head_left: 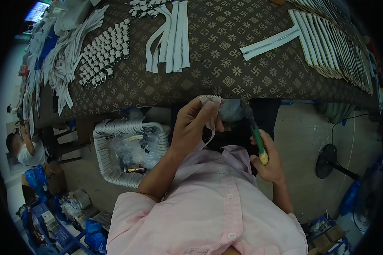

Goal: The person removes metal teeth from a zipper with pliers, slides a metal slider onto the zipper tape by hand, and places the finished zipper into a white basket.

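Observation:
My left hand [195, 123] is closed on a white zipper [211, 100], pinched between thumb and fingers near the table's front edge. The zipper's tape bends over the fingers and its tail hangs below them. My right hand [267, 159] is wrapped round the green and yellow handles of a pair of pliers [255, 129]. The dark head of the pliers points up toward the table edge, to the right of the zipper and apart from it. Behind it, a clear plastic bag [231, 111] shows near my lap; its contents cannot be made out.
On the patterned tablecloth [225, 51] lie white zipper strips [177, 38], rows of small metal-ringed pieces [106, 55] and a zipper stack [327, 46]. A white woven basket [104, 170] holds plastic bags. A black fan [327, 161] stands right; another person [27, 148] is far left.

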Demonstrator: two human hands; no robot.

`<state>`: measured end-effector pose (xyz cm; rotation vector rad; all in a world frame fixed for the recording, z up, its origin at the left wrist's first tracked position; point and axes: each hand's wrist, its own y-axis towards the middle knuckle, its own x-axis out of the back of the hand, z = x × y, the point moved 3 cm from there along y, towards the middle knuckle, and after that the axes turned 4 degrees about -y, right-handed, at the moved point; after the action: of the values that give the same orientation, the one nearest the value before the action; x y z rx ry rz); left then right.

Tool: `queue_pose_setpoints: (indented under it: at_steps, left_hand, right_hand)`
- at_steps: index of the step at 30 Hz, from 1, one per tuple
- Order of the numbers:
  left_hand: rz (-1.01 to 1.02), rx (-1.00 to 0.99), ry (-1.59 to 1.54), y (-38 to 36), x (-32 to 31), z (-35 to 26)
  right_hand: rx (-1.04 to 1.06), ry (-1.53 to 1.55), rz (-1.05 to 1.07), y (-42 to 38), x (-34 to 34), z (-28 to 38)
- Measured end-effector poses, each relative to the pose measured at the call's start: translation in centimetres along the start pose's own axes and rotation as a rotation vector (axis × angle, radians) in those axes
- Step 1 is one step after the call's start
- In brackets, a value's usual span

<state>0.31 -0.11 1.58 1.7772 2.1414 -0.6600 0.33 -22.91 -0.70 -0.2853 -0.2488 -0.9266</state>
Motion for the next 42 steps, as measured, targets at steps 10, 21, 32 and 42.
queue_pose_setpoints:
  at_steps: [10, 21, 32, 42]
  left_hand:
    - [-0.027, 0.075, 0.022, -0.4, 0.1, -0.2]
    - [-0.086, 0.095, 0.068, -0.5, 0.2, -0.2]
    - [-0.093, 0.129, 0.104, -0.5, 0.0, -0.1]
    - [-0.096, 0.126, 0.17, -0.5, 0.0, 0.5]
  right_hand:
    - [0.069, -0.209, 0.052, 0.4, -0.1, 1.0]
    - [0.035, -0.285, 0.101, 0.6, 0.5, 1.4]
    - [0.05, -0.289, 0.091, 0.5, 0.4, 1.4]
    - [-0.011, -0.404, 0.087, -0.3, 0.0, 0.4]
